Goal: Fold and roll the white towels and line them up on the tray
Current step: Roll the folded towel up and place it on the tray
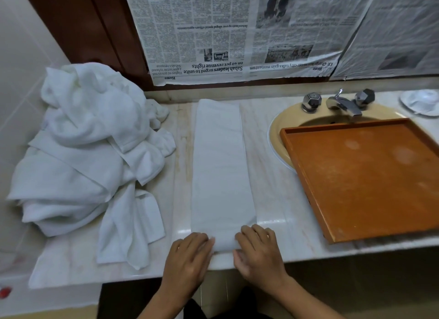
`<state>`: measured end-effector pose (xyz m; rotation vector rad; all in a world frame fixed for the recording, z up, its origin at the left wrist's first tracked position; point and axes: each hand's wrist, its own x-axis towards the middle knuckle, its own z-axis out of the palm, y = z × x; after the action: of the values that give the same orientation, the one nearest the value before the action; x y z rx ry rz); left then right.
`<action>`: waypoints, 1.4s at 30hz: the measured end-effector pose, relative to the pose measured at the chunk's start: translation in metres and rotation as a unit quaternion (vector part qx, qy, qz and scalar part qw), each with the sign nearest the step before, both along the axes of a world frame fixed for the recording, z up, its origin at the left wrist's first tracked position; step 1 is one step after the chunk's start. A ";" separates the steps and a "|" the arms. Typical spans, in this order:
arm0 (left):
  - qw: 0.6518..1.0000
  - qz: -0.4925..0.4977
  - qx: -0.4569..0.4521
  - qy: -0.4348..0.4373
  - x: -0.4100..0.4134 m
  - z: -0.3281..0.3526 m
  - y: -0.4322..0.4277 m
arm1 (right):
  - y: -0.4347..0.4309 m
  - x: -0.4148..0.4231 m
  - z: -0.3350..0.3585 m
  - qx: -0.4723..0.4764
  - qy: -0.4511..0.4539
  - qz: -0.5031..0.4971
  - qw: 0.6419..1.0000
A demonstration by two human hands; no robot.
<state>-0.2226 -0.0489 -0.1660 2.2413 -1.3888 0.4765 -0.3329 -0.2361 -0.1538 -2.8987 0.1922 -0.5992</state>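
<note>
A white towel (219, 162), folded into a long narrow strip, lies lengthwise on the marble counter (280, 195), running from the back wall to the front edge. Its near end is curled up into a small roll. My left hand (190, 252) grips the left side of that rolled end, fingers curled over it. My right hand (257, 249) grips the right side the same way. An orange wooden tray (306, 173) sits to the right, resting over the basin, with nothing on it. A heap of loose white towels (88, 147) lies at the left.
A beige sink (278, 133) with a chrome tap (342, 103) and two knobs lies under the tray's far side. A white soap dish (421, 101) sits at the far right. Newspaper (213, 33) covers the wall behind. The counter's front edge runs just under my hands.
</note>
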 end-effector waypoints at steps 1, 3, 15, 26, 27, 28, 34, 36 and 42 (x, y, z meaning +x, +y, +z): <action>1.000 -0.006 0.001 -0.013 0.001 -0.003 0.002 | 0.000 -0.001 -0.001 -0.005 0.005 0.010 1.000; 0.999 -0.022 -0.001 -0.028 0.004 -0.007 0.003 | -0.004 -0.002 -0.002 -0.023 0.005 0.032 0.999; 0.992 -0.011 0.076 0.097 0.054 0.020 -0.019 | -0.031 0.031 0.024 0.116 0.133 0.031 0.984; 0.964 0.031 0.030 0.261 0.044 0.020 -0.018 | -0.019 0.024 0.024 0.162 0.146 -0.043 0.975; 0.975 0.031 0.017 0.221 0.039 0.021 -0.019 | -0.013 0.025 0.024 0.167 0.130 -0.064 0.975; 0.984 0.031 0.009 0.177 0.034 0.022 -0.020 | -0.008 0.024 0.023 0.165 0.114 -0.072 0.977; 0.999 -0.002 -0.025 0.023 0.012 0.008 0.003 | 0.006 0.000 0.007 0.066 0.002 -0.019 0.998; 1.000 -0.026 0.003 -0.004 0.010 0.002 0.013 | 0.002 -0.010 0.000 0.033 -0.015 -0.004 0.999; 0.998 -0.038 0.037 -0.013 0.023 0.000 0.008 | -0.014 -0.013 -0.009 -0.038 0.011 0.051 0.998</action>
<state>-0.1994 -0.0411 -0.1664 2.2381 -1.5228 0.4352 -0.3455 -0.2499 -0.1628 -2.9680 0.0247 -0.5706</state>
